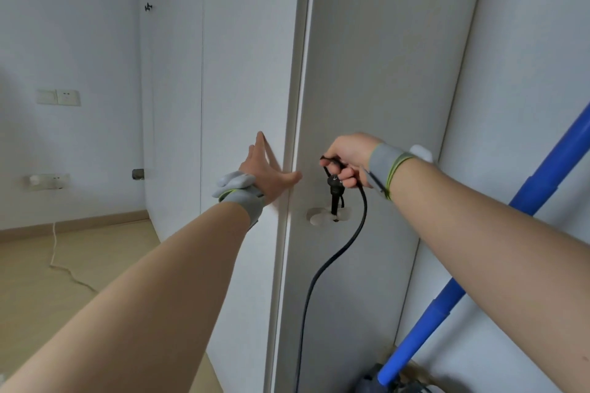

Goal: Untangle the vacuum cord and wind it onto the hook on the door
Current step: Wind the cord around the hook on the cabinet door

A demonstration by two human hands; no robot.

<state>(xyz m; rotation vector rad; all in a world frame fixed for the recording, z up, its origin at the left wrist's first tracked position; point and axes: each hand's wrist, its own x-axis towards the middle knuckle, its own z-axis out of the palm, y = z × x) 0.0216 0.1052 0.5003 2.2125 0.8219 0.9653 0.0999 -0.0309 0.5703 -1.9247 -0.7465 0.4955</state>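
the right hand [348, 158] curls its fingers round a loop of the thin black vacuum cord [322, 271], just above the small white plastic hook [322, 216] on the pale grey door [367, 73]. the black plug [334, 183] hangs down to the hook; whether it is caught there is hard to make out. the cord runs off the bottom edge. the left hand [268, 169] lies flat, fingers straight, against the door's edge. the blue vacuum tube [542, 182] is cut off at the right.

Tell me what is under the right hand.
Under the right hand the plug hangs down to the hook on the door, and the cord trails down. The hand covers part of the cord; the plug hides the hook's middle.
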